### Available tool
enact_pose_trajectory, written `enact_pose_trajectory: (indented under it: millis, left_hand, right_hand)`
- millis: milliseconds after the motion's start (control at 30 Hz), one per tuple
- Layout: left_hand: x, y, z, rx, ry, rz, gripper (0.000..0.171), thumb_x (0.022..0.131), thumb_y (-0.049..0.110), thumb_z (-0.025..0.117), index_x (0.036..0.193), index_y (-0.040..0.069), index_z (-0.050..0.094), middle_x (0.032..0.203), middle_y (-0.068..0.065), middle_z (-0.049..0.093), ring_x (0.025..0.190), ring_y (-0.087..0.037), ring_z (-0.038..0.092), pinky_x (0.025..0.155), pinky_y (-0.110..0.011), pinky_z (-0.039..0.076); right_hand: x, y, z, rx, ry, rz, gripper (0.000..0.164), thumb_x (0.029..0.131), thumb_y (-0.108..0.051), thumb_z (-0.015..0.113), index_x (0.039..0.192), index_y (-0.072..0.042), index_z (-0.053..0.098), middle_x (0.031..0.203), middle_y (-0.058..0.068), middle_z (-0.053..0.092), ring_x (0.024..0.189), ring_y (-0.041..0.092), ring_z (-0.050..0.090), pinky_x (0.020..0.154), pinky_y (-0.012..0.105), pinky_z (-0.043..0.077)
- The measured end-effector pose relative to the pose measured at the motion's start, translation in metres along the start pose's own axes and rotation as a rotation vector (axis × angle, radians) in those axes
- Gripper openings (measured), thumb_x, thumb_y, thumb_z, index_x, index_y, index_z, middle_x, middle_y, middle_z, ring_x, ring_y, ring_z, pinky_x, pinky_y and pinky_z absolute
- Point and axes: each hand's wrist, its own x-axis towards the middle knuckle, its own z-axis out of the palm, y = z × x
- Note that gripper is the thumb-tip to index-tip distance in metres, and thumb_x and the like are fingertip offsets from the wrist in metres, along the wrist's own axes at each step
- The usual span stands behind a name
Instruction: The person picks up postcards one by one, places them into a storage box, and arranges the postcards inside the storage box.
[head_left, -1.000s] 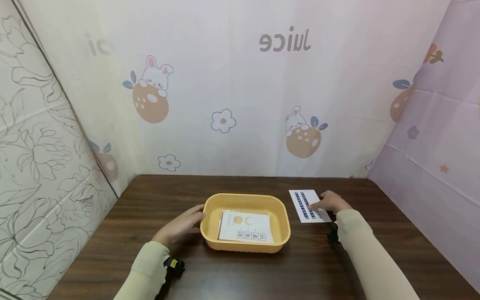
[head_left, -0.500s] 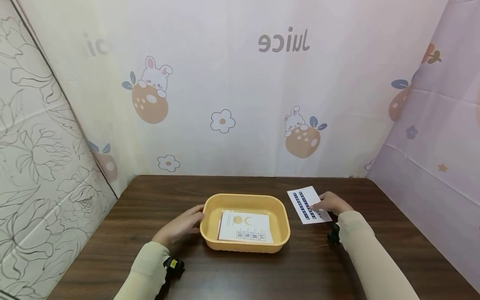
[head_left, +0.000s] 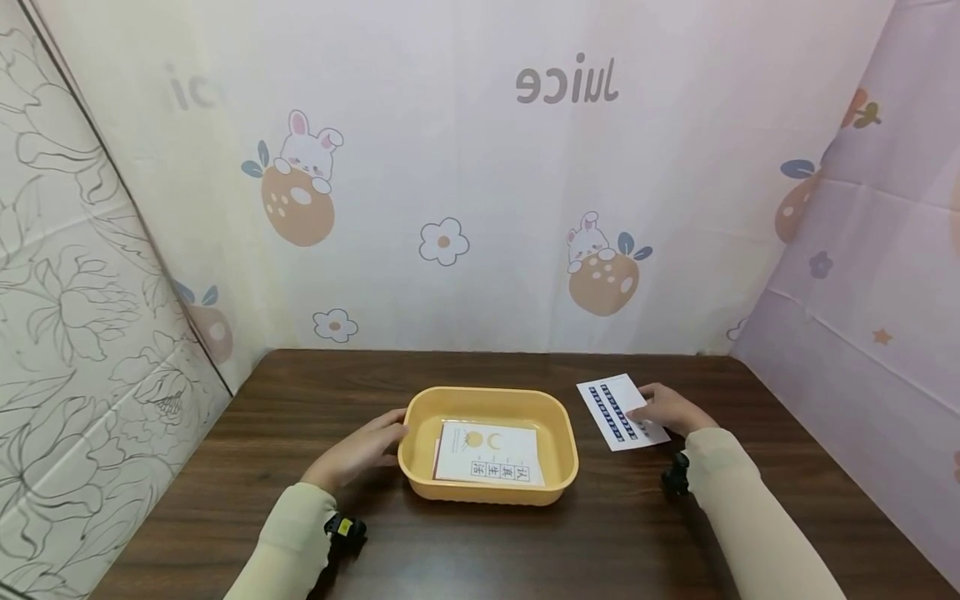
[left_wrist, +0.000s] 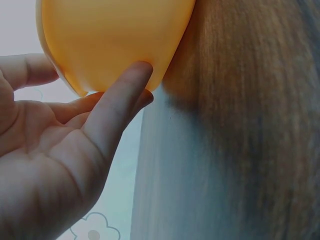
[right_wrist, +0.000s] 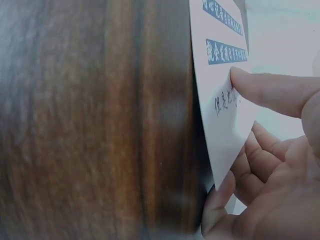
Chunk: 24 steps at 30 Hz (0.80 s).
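My right hand [head_left: 670,410] pinches the near right part of a white card [head_left: 611,402], thumb on its printed face and fingers underneath. In the right wrist view the card [right_wrist: 222,135] stands tilted above the wood, bearing blue bands of white characters and a handwritten line. My left hand [head_left: 360,454] touches the left end of a yellow basin [head_left: 491,493]. From the left wrist, its thumb [left_wrist: 120,102] lies along the basin's outer wall [left_wrist: 110,40] with another finger at the rim. Inside the basin lies a white card with an orange drawing and boxed characters [head_left: 487,454], with a red edge showing beneath.
Everything rests on a dark wood table [head_left: 480,554]. Behind it hangs a pale curtain [head_left: 480,167] printed with rabbits, fruit and flowers. More patterned cloth closes off the left and right sides. Each wrist wears a small black camera [head_left: 347,532].
The card at my right has turned a little and its near edge has shifted right with my right hand, now pinched from below. My left hand and the basin have stayed in place.
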Motion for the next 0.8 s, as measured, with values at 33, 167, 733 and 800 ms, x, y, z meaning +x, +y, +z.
enact_pose_trajectory:
  millis: [33,167,733,800]
  left_hand:
    - [0.0,0.0,0.0,0.0,-0.003,0.0,0.056,0.107,0.027,0.043,0.155,0.0,0.031,0.156,-0.023,0.034,0.137,-0.039,0.042,0.1,-0.05,0.049]
    - [0.0,-0.001,0.0,-0.001,-0.002,-0.005,0.056,0.107,0.027,0.043,0.154,0.0,0.031,0.156,-0.023,0.034,0.137,-0.039,0.042,0.099,-0.05,0.049]
    - [0.001,-0.003,0.0,-0.006,-0.002,0.002,0.055,0.107,0.027,0.043,0.155,0.002,0.032,0.156,-0.021,0.034,0.136,-0.038,0.043,0.1,-0.05,0.049]
    - [0.001,-0.003,0.0,-0.006,-0.002,0.003,0.055,0.107,0.027,0.043,0.155,0.001,0.032,0.156,-0.022,0.034,0.137,-0.038,0.042,0.1,-0.05,0.049]
  right_hand:
    - [0.0,0.001,0.0,0.002,-0.002,-0.001,0.072,0.091,-0.017,0.072,0.14,0.019,0.034,0.125,0.036,0.051,0.106,0.041,0.053,0.094,0.056,0.045]
    - [0.002,0.004,0.0,0.015,-0.01,-0.01,0.068,0.093,-0.015,0.067,0.142,0.019,0.033,0.124,0.035,0.052,0.104,0.04,0.054,0.094,0.058,0.045]
    - [-0.017,0.001,0.003,0.013,0.013,-0.059,0.055,0.099,-0.009,0.053,0.143,0.017,0.032,0.115,0.03,0.055,0.093,0.033,0.058,0.079,0.045,0.05]
    - [-0.019,0.0,0.002,0.028,0.012,-0.058,0.055,0.1,-0.008,0.051,0.144,0.017,0.03,0.119,0.033,0.052,0.096,0.035,0.057,0.082,0.047,0.049]
